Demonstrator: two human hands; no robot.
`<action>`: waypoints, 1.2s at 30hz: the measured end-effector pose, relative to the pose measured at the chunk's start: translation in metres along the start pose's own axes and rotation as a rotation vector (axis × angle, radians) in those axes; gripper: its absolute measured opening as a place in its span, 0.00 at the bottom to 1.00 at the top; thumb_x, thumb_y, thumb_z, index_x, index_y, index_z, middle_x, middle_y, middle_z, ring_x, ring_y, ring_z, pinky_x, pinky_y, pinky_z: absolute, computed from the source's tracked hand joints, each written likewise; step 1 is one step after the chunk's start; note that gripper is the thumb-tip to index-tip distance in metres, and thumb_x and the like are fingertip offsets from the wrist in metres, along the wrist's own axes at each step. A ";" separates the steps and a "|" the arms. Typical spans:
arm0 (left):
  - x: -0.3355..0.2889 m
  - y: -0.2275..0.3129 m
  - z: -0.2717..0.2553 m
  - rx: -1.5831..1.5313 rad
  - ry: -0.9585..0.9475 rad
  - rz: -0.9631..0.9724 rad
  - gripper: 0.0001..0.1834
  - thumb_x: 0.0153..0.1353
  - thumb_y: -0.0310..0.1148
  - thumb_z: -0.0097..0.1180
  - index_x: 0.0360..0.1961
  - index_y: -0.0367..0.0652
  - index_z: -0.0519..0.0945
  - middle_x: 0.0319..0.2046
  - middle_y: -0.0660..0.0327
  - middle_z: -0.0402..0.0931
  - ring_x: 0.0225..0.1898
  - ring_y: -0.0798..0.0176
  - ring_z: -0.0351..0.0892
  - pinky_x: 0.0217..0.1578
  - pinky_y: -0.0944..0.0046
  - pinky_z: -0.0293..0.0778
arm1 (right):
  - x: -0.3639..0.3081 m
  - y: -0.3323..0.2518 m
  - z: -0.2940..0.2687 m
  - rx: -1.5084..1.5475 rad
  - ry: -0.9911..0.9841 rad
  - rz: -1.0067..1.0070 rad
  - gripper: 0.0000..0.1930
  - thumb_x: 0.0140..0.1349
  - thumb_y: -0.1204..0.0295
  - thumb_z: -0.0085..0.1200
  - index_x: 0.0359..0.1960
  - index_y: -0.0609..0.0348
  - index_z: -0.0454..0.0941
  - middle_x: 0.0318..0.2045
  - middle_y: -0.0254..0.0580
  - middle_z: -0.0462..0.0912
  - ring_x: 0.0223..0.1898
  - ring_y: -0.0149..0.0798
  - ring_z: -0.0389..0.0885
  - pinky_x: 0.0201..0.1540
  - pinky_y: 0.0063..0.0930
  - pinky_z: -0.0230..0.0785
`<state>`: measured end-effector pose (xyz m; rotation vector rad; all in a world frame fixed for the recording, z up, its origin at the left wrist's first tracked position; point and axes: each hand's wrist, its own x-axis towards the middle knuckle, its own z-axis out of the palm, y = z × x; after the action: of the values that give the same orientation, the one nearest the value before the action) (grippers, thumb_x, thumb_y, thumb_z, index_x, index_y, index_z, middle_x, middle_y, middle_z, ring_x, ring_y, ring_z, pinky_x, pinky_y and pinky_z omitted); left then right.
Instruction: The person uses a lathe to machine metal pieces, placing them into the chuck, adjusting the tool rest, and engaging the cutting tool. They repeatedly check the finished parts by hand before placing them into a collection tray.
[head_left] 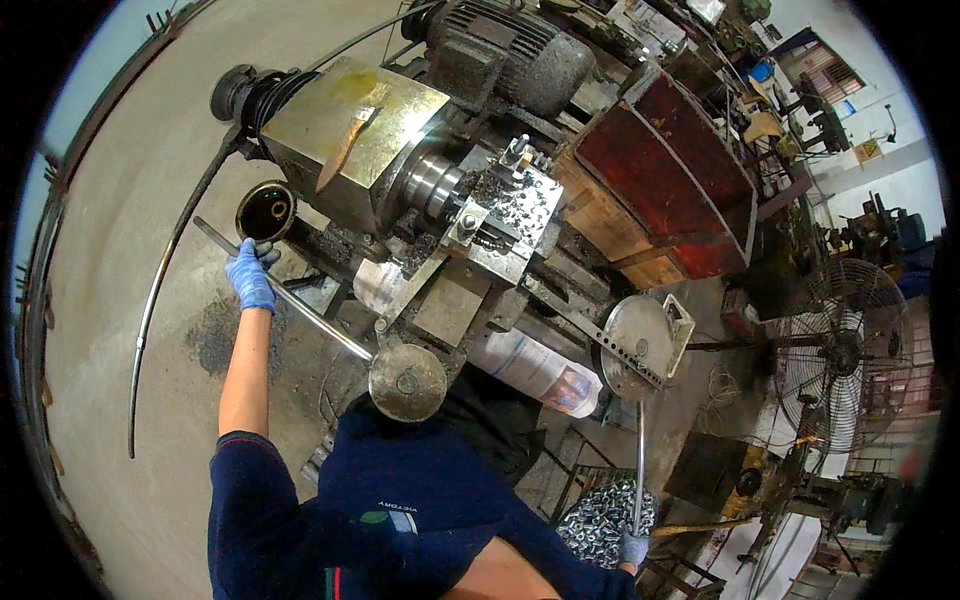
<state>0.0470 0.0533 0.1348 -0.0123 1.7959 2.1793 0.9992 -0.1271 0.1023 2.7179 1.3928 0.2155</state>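
My left hand (250, 280), in a blue glove, is closed round a long metal lever (325, 325). The lever slopes down to a round metal disc (407, 382) at the machine's near side, and its flat end sticks out beyond my fingers. Just above that hand is a round cup of dark liquid (266, 212). My right hand (633, 550), also gloved, is at the lower end of an upright metal rod (641, 460) and appears wrapped round it. This rod hangs from a larger disc (640, 345). Between the levers stands a lathe-like machine with a shiny spindle (432, 187) and a chip-covered slide block (520, 215).
Several small metal parts (600, 525) fill a basket beside my right hand. A wooden-handled brush (345, 150) lies on the machine housing. A motor (510, 55) and a red-brown bin (670, 170) stand behind. At right is a caged fan (843, 355). A hose (160, 290) hangs at left.
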 end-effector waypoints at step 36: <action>0.005 -0.001 -0.002 -0.043 0.010 -0.005 0.08 0.59 0.29 0.48 0.32 0.32 0.71 0.22 0.52 0.77 0.17 0.59 0.77 0.19 0.64 0.77 | -0.022 -0.057 -0.048 0.046 -0.235 0.142 0.30 0.40 0.52 0.62 0.38 0.68 0.76 0.34 0.60 0.78 0.36 0.56 0.76 0.39 0.40 0.67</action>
<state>0.0424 0.0526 0.1329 -0.0376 1.7529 2.2178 0.9326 -0.1116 0.1398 2.7719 1.1581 -0.1263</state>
